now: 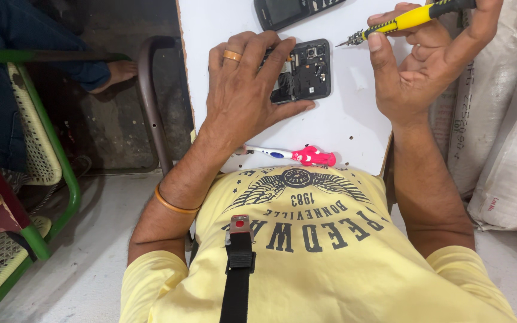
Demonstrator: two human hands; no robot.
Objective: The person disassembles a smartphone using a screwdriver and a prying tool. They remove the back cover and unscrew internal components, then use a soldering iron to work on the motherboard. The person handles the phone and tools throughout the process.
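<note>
My left hand (243,90) lies flat on an opened dark phone (309,70), back cover off and inner parts showing, pressing it to the white board (354,113). A gold ring is on one finger. My right hand (429,60) is raised to the right of the phone and grips a yellow and black screwdriver (405,20), its metal tip pointing left above the board, not touching the phone.
A second dark phone (288,11) lies at the board's top edge. A pink and white tool (297,155) rests on the near edge by my yellow shirt. White sacks (504,119) stand on the right. A green chair (37,155) and another person's leg are on the left.
</note>
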